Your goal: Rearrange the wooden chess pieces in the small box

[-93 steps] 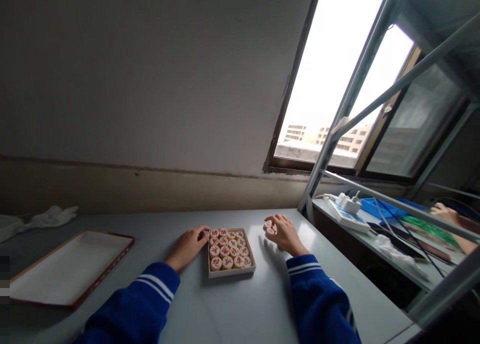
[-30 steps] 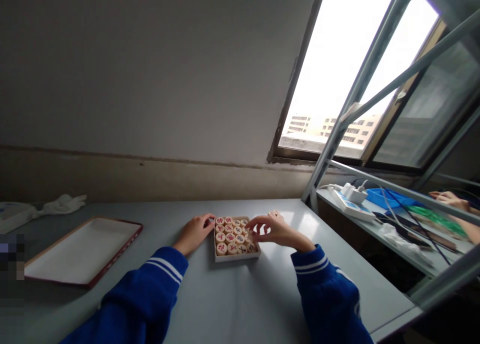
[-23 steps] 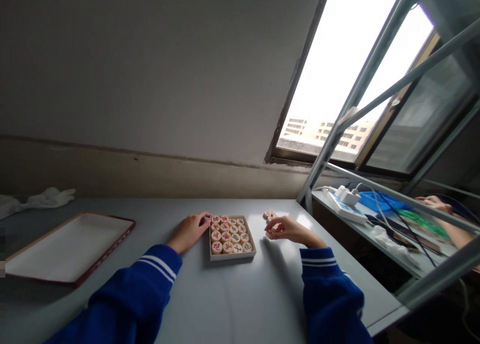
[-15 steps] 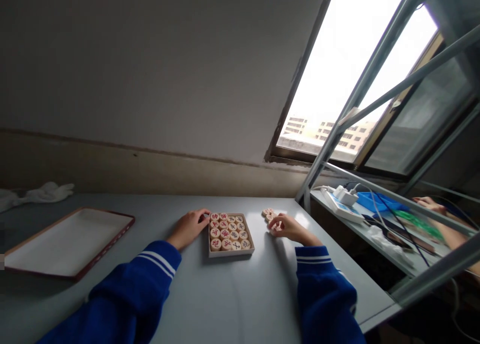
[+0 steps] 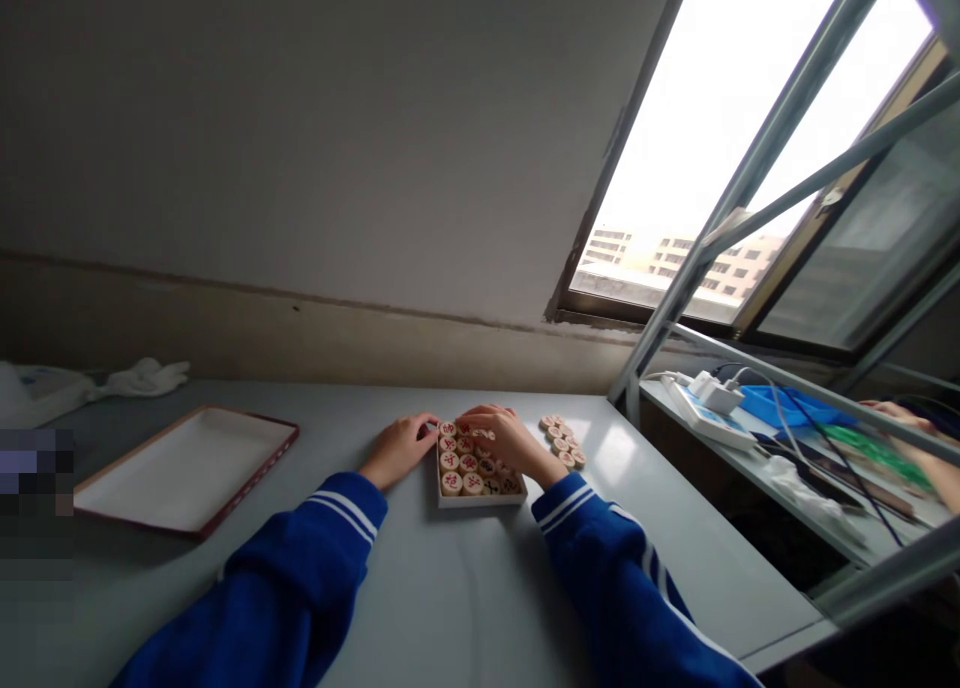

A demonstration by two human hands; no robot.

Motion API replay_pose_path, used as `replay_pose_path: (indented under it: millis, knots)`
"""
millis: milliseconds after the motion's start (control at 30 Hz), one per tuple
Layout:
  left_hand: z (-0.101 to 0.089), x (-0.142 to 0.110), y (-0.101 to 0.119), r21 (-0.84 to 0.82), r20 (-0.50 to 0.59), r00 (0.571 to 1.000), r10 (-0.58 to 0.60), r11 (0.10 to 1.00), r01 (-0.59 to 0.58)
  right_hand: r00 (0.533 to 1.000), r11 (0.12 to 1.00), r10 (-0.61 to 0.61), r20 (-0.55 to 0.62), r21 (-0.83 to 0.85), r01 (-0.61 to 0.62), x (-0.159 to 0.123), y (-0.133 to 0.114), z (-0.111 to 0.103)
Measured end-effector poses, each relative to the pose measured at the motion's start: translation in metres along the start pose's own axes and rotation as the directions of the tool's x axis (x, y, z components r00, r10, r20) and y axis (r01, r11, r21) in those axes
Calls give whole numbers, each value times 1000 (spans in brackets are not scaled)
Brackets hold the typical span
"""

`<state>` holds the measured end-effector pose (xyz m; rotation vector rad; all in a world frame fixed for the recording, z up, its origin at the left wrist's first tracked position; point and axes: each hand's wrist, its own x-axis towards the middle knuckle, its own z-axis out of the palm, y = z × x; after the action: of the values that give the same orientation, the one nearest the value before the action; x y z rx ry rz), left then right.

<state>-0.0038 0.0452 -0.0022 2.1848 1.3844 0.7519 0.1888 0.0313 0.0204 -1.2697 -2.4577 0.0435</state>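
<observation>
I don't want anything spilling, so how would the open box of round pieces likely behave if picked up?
The box will probably feel heavy for its size, since thick round pieces crowd it. With low walls and no lid on, it could spill some if tilted.

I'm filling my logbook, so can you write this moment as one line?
left hand: at left edge of box; right hand: over round pieces in box, grip hidden; loose pieces: table, right of box; tray: table, far left

Window (image 5: pixel 686 168): is admitting daylight, two o'clock. Metal frame (image 5: pixel 796 108): is slanting across it. White glove (image 5: pixel 146 378): is lying, nine o'clock. White plugs (image 5: pixel 721 399): are sitting, three o'clock.
</observation>
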Motion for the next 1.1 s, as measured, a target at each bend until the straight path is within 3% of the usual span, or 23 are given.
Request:
replay_pose_path:
  millis: [167,267,433,500,567,633,733,800,933,1100]
  knots:
    - [1,1,0,17,3,1000,5,1000,-5,986,996,84,-144,36,-80,-4,10,-7]
    - [3,3,-3,15,-2,1000,-9,1000,9,949,974,223,-223,28,-223,-16,25,-15]
    - [5,4,-5,0,5,1000,-16,1000,16,865,827,463,-193,-256,-500,-43,51,-28]
    - [4,3,-4,2,3,1000,-15,1000,15,827,758,526,-197,-333,-561,-49,55,-30]
    - [3,2,-3,11,0,1000,-16,1000,16,811,745,541,-225,-319,-586,-48,52,-31]
    - [3,2,-2,17,2,1000,-12,1000,12,858,832,468,-213,-220,-509,-40,41,-29]
    - [2,1,-1,13,2,1000,1,1000,-1,979,983,184,-84,2,-184,-24,12,-22]
    - [1,1,-1,10,-1,1000,11,1000,-11,999,995,33,3,95,-34,-15,-6,-16]
    - [1,2,-1,1,5,1000,15,1000,-15,999,995,33,3,94,-33,-10,-22,-8]
    - [2,2,-3,-14,10,1000,8,1000,-7,995,984,80,-58,161,-70,-15,-10,-11]
